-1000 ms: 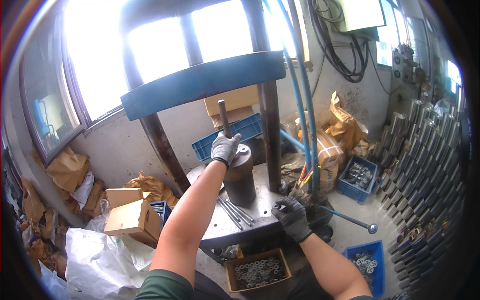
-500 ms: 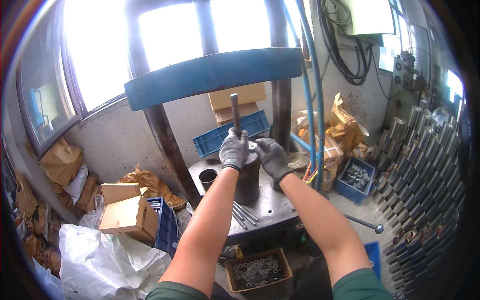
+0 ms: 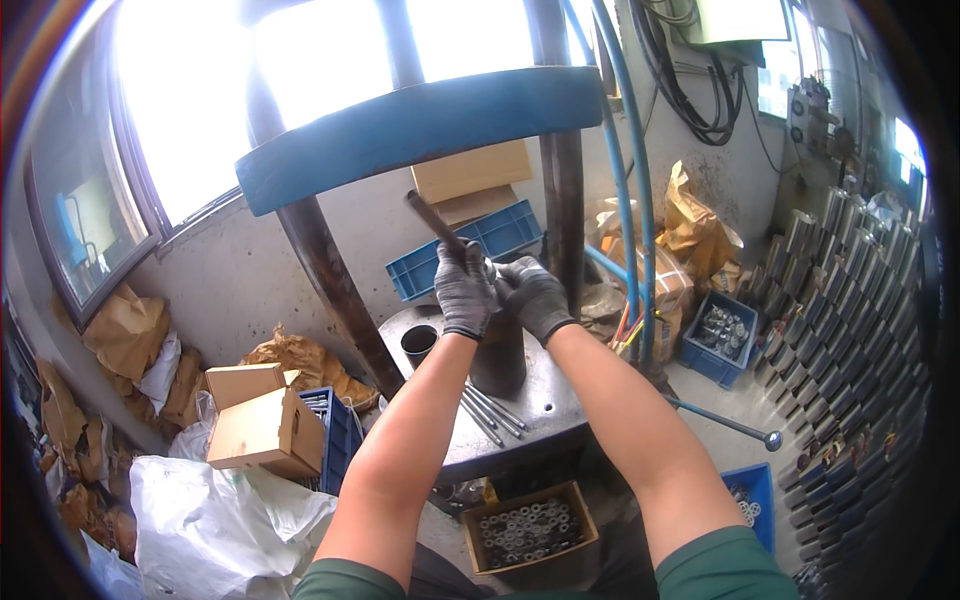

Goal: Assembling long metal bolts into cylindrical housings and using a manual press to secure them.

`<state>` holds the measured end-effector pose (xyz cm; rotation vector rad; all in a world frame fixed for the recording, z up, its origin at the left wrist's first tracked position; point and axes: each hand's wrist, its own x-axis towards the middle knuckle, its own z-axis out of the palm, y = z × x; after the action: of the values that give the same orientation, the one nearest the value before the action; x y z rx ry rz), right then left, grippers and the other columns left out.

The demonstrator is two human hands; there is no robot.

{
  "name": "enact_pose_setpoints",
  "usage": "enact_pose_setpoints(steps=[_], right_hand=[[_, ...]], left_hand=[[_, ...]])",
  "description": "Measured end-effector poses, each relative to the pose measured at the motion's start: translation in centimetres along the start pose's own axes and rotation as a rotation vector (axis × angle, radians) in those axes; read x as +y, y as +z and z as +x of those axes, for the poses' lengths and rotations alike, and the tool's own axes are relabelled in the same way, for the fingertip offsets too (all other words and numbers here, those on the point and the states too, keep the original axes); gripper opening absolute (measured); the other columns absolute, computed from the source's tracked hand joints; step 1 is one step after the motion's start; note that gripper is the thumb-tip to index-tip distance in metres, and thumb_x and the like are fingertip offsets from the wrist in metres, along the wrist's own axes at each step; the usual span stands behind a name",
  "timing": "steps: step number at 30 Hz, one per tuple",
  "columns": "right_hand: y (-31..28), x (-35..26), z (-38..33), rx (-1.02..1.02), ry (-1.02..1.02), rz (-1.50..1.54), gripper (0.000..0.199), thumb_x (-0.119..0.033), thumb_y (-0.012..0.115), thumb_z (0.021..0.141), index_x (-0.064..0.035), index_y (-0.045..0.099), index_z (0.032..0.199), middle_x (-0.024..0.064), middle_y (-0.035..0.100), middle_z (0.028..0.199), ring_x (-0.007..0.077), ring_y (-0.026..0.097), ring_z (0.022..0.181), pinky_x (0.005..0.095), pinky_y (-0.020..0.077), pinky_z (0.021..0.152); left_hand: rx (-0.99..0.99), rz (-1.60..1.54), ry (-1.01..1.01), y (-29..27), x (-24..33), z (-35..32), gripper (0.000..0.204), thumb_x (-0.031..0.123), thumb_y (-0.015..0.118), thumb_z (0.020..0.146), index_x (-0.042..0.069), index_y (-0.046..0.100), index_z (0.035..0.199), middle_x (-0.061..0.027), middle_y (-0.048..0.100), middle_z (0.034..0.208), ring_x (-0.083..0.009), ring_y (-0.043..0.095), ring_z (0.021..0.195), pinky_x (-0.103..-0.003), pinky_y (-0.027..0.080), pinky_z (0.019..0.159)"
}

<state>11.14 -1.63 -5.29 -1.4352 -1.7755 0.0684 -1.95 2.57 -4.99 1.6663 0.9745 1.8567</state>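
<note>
The rod stood upright 0.5 seconds ago; now I see it leaning, its top end tipped to the left. The right hand, which hung near the table's right edge 1 second ago, is up beside the left hand, as it was 0.5 seconds ago.

The left fingers wrap closely round the rod's lower end, so the rod juts up out of the grip. The right fingers are curled in against the left hand, but I cannot tell whether they hold anything. Both hands wear grey gloves and meet over the top of the cylinder, hiding most of it.

The cylinder stands upright on the metal table. To its left sits a black tube, open end up. In front of it lie some thin rods, side by side. The blue beam spans above, well clear of the hands. Below the table's front edge, a box holds many washers.
</note>
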Motion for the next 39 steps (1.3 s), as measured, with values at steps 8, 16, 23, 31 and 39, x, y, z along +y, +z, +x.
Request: enact_pose_setpoints(steps=[8,16,23,31,39], right_hand=[[0.1,0.9,-0.5,0.115,-0.022,0.015,0.044,-0.039,0.066,0.095,-0.0154,0.066,0.132,0.0129,0.068,0.126,0.0346,0.067,0.112,0.0459,0.0536,0.098],[-0.6,-0.4,-0.5,0.02,0.06,0.019,0.047,-0.036,0.068,0.095,-0.0142,0.063,0.136,0.0128,0.069,0.127,0.0347,0.068,0.113,0.046,0.0536,0.099],[0.0,1.6,-7.1,0.241,-0.053,0.555,0.029,-0.02,0.069,0.093,-0.007,0.069,0.119,0.018,0.071,0.113,0.0352,0.071,0.1,0.0411,0.0579,0.088],[-19.3,-0.6,-21.5,-0.435,-0.376,-0.281,0.016,-0.022,0.066,0.088,-0.0063,0.069,0.092,0.0137,0.066,0.087,0.0358,0.07,0.084,0.0459,0.0572,0.078],[-30.7,5.5,-26.9,-0.644,-0.135,-0.835,0.025,-0.031,0.066,0.088,-0.0067,0.071,0.084,0.0155,0.07,0.086,0.0342,0.069,0.084,0.0474,0.055,0.079]], left_hand=[[0.103,-0.512,-0.02,0.4,0.9,-0.1,0.025,0.031,0.062,0.106,0.008,0.054,0.11,-0.002,0.061,0.076,-0.0078,0.053,0.058,-0.025,0.049,0.052],[0.037,-0.289,-0.024,0.3,0.9,0.2,0.02,0.026,0.061,0.107,0.008,0.054,0.11,-0.0001,0.059,0.077,-0.0093,0.054,0.067,-0.028,0.049,0.063],[-0.084,-0.202,-0.04,1.2,2.4,1.6,0.022,0.029,0.055,0.11,0.007,0.049,0.11,-0.0034,0.056,0.072,-0.0133,0.054,0.059,-0.033,0.05,0.056],[-0.186,0.113,-0.241,2.4,7.0,2.1,0.025,0.028,0.059,0.107,0.004,0.054,0.112,-0.0064,0.063,0.073,-0.017,0.064,0.064,-0.035,0.055,0.06],[-0.113,0.214,-0.201,2.8,5.6,2.8,0.026,0.03,0.057,0.108,0.004,0.055,0.113,-0.0067,0.066,0.074,-0.0185,0.066,0.065,-0.035,0.056,0.062]])
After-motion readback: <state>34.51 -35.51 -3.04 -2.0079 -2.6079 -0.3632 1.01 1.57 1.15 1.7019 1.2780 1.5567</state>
